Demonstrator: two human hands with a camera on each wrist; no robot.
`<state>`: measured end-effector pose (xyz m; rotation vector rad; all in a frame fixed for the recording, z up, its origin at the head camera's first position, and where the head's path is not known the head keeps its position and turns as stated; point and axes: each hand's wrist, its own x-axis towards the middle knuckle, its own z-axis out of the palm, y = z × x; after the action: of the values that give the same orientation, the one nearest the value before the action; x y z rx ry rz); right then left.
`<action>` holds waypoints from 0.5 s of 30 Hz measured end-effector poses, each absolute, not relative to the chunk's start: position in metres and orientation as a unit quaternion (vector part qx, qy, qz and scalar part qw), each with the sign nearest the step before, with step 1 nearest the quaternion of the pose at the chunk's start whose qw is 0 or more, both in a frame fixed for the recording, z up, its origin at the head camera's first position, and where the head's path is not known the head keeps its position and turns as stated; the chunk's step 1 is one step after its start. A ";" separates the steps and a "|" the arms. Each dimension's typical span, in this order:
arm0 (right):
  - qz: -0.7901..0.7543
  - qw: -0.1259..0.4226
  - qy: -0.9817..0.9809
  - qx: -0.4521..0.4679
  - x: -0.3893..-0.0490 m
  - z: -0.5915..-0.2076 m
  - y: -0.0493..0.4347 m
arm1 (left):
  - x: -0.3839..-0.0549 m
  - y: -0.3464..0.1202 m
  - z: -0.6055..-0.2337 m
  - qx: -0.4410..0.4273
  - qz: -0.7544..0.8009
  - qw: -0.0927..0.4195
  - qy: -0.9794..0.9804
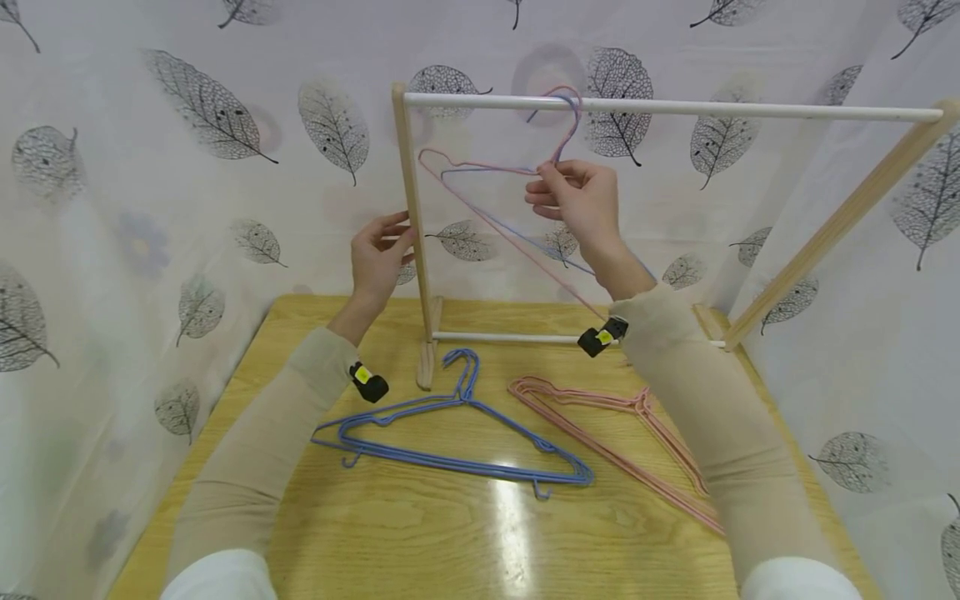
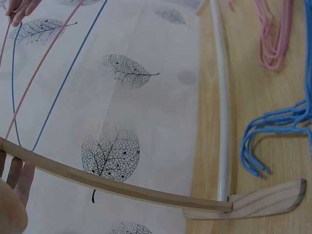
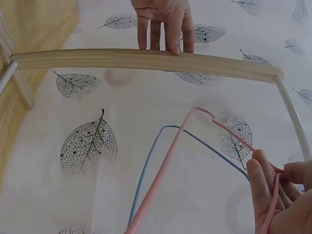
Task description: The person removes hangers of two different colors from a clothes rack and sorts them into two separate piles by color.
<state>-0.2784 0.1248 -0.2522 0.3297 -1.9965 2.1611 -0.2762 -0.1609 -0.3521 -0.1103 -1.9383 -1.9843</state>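
My right hand (image 1: 585, 204) pinches a pink clothes hanger (image 3: 163, 168) just below its hook, between thumb and fingers. That hook loops over the white top rail (image 1: 712, 107) of a small rack. A blue hanger (image 2: 70, 73) hangs from the same rail, close behind the pink one; their hooks overlap in the head view. My left hand (image 1: 378, 258) holds the rack's left wooden post (image 1: 413, 183), thumb on one side and fingers reaching behind it. The right forearm hides the hangers' lower right corners in the head view.
Several blue hangers (image 1: 465, 475) lie stacked on the wooden table (image 1: 420, 542), in front of the rack. Pink hangers (image 1: 600, 446) lie to their right, partly under the right forearm. A white lower bar (image 1: 510, 337) joins the rack's feet. A leaf-patterned curtain (image 1: 112, 275) surrounds the table.
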 end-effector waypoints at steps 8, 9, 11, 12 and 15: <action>0.728 0.107 -0.665 0.131 -0.266 -0.243 0.137 | -0.277 -0.160 -0.350 -0.041 -0.704 0.180 -0.686; 0.728 0.108 -0.664 0.133 -0.265 -0.241 0.139 | -0.276 -0.160 -0.349 -0.040 -0.704 0.180 -0.686; 0.727 0.110 -0.664 0.134 -0.262 -0.239 0.141 | -0.276 -0.161 -0.349 -0.038 -0.703 0.181 -0.687; 0.728 0.110 -0.663 0.135 -0.261 -0.238 0.143 | -0.275 -0.161 -0.349 -0.037 -0.702 0.181 -0.687; 0.735 0.108 -0.655 0.135 -0.255 -0.234 0.146 | -0.275 -0.161 -0.349 -0.035 -0.701 0.179 -0.690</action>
<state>-0.2554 0.1465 -0.2344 0.3972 -1.9283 2.1636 -0.2752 -0.1611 -0.3494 -0.0983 -1.9496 -1.9819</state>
